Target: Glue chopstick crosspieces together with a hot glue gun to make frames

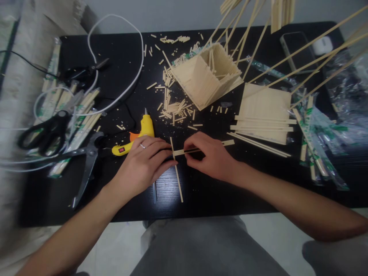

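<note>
My right hand (208, 157) pinches a few thin wooden sticks (229, 142) lying side by side, pointing left. Their left end meets a single wooden stick (178, 182) that runs crosswise toward the front of the table. My left hand (148, 159) has its fingers bent together against that crosswise stick, near the joint; the exact grip is partly hidden. Just behind my left hand lies a yellow glue gun (146, 124), nozzle pointing away. A thin grey rod (154, 191) shows below my left hand.
Behind are an open box built of sticks (201, 82) and many cut stick pieces (175, 107). Right: a flat stick panel (264, 103) with loose sticks, wrapped packets (322, 153), a phone (299, 51). Left: black scissors (59, 128), pliers (89, 153), a white cable (142, 50). Long sticks jut overhead.
</note>
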Tool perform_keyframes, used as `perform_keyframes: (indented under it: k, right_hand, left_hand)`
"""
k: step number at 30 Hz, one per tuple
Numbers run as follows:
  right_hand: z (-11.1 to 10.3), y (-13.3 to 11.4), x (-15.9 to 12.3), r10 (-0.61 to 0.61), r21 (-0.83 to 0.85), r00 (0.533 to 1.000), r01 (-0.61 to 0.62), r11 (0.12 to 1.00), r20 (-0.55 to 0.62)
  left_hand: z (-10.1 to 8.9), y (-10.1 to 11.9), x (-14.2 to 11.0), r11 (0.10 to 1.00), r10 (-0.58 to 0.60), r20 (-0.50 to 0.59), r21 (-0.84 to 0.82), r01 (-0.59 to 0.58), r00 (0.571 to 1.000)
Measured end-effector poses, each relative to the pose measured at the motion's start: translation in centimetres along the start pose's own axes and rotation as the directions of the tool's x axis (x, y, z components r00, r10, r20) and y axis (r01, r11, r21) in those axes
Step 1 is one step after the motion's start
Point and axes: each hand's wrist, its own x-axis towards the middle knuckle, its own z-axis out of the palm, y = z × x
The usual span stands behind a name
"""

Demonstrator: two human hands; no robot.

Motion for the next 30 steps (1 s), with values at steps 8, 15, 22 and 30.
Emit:
perform_keyframes:
  k: [8, 15, 22, 30]
  right_hand:
    - [0.0, 0.0, -0.1, 0.000, -0.012, 1.000, 0.000, 1.000, -0.009]
    - [0.0, 0.0, 0.0, -0.007, -0.017, 1.000, 0.007, 1.000, -0.016]
    - [0.1, 0.0, -0.1, -0.004, -0.005, 1.000, 0.004, 1.000, -0.020]
    - [0.1, 0.0, 0.0, 0.007, 0.004, 1.000, -0.007, 1.000, -0.009]
  left_hand:
    - [-0.2, 0.0, 0.2, 1.000, 0.012, -0.055, -0.006, -0.013, 0.998]
    - [0.6, 0.3, 0.7, 1.000, -0.001, -0.078, -0.019, -0.001, 0.997]
    - [0.7, 0.1, 0.9, 0.997, -0.059, -0.063, -0.060, 0.055, 0.996]
    - [0.5, 0.6, 1.1, 0.986, -0.144, 0.001, -0.090, 0.144, 0.990]
